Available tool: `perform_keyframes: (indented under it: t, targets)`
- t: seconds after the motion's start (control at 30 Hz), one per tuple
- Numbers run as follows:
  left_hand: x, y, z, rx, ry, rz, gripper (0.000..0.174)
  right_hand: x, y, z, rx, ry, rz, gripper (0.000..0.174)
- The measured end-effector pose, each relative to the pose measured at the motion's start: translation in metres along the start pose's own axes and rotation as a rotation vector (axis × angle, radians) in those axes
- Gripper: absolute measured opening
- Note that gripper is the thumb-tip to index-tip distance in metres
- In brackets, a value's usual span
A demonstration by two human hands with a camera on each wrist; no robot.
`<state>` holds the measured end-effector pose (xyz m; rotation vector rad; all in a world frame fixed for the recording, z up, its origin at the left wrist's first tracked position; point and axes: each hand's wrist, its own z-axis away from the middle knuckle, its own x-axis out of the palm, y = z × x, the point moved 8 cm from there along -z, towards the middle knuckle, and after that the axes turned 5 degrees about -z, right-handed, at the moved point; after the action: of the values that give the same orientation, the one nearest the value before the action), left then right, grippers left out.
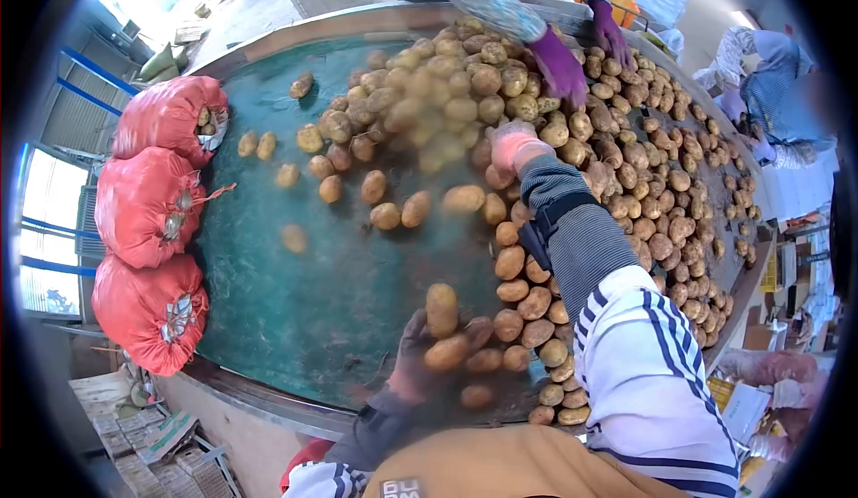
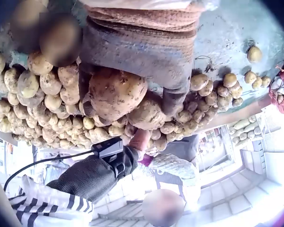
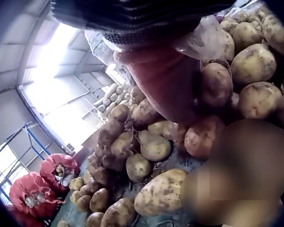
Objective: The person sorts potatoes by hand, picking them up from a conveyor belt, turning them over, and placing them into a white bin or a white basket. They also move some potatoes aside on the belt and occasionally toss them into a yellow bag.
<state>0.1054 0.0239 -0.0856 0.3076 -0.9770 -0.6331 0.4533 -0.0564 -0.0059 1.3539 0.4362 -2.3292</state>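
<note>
My left hand (image 2: 137, 59), in a dirty dark-and-pink glove, grips two potatoes between thumb and fingers. The larger potato (image 2: 116, 92) sits beside a smaller potato (image 2: 147, 113). In the head view this left hand (image 1: 411, 355) is low over the near part of the green table. My right hand (image 1: 518, 145), in a pink glove, reaches forward to the edge of the potato pile (image 1: 447, 78). Its fingers point down among potatoes in the right wrist view, close to a reddish potato (image 3: 215, 85); the fingertips are hidden, so I cannot tell whether they grip one.
Loose potatoes lie on the green table (image 1: 268, 319), with many more spread along its right side. Three filled red mesh sacks (image 1: 143, 208) line the left edge. Across the table, another person's purple-gloved hands (image 1: 561, 65) touch the pile. A further person (image 1: 778, 96) stands at the right.
</note>
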Motion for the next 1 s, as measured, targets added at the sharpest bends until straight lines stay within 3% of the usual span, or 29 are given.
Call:
perform_keyframes:
  t: [0.1,0.2,0.27,0.3,0.33,0.37,0.4,0.43,0.47,0.5,0.53,0.6,0.63,0.73,0.77,0.8,0.83,0.9,0.93,0.97,1.0]
  targets:
    - [0.027,-0.001,0.010,-0.220,-0.189,0.406,0.063,0.026,0.013,-0.005,-0.042,0.047,-0.168,0.050]
    - [0.019,0.005,0.014,-0.217,-0.167,0.421,0.073,0.044,0.004,0.031,-0.105,0.112,-0.125,0.046]
    - [0.031,0.013,0.022,-0.179,-0.161,0.356,0.079,0.057,-0.007,0.077,-0.216,0.388,-0.039,0.047]
    - [0.035,0.015,0.023,-0.162,-0.163,0.326,0.083,0.071,-0.001,0.093,-0.249,0.502,-0.178,0.048]
    - [0.037,0.010,0.025,-0.189,-0.186,0.311,0.086,0.072,0.001,0.116,-0.355,0.495,-0.396,0.048]
    - [0.038,0.007,0.025,-0.212,-0.206,0.297,0.089,0.072,0.002,0.142,-0.307,0.631,-0.624,0.046]
    - [0.038,0.006,0.025,-0.231,-0.226,0.282,0.092,0.068,-0.011,0.165,-0.287,0.628,-0.600,0.041]
    - [0.034,0.002,0.023,-0.253,-0.241,0.363,0.086,0.061,-0.030,0.186,-0.407,0.559,-0.773,0.038]
    - [0.025,-0.003,0.019,-0.274,-0.251,0.445,0.081,0.062,-0.056,0.200,-0.570,0.463,-0.791,0.043]
    - [0.021,-0.004,0.016,-0.287,-0.261,0.521,0.076,0.053,-0.075,0.217,-0.610,0.467,-0.749,0.041]
    - [0.037,0.012,0.019,-0.161,-0.392,0.507,0.064,0.045,-0.091,0.227,-0.653,0.477,-0.709,0.039]
    - [0.082,0.039,0.034,0.100,-0.648,0.466,0.040,0.043,-0.090,0.197,-0.620,0.460,-0.754,0.037]
    - [0.105,0.054,0.043,0.198,-0.700,0.431,0.028,0.040,-0.084,0.167,-0.602,0.417,-0.725,0.037]
    - [0.140,0.081,0.059,0.380,-0.712,0.358,0.007,0.020,-0.067,0.083,-0.476,0.621,-0.596,0.040]
    - [0.134,0.079,0.058,0.371,-0.627,0.361,0.008,0.017,-0.064,0.058,-0.474,0.775,-0.514,0.044]
    - [0.126,0.076,0.059,0.367,-0.543,0.364,0.009,0.020,-0.067,0.015,-0.411,0.647,-0.353,0.047]
    - [0.117,0.074,0.059,0.364,-0.459,0.367,0.010,0.025,-0.060,-0.029,-0.218,0.412,-0.463,0.048]
    - [0.101,0.074,0.055,0.361,-0.290,0.376,0.014,0.028,-0.067,-0.056,-0.079,0.485,-0.307,0.048]
    - [0.094,0.074,0.049,0.279,-0.190,0.522,0.014,0.029,-0.070,-0.062,-0.010,0.515,-0.227,0.048]
    - [0.088,0.073,0.046,0.193,-0.091,0.672,0.014,0.015,-0.079,-0.040,0.029,0.426,-0.186,0.058]
    - [0.085,0.072,0.045,0.189,-0.100,0.685,0.014,0.017,-0.080,-0.042,-0.028,0.422,-0.167,0.059]
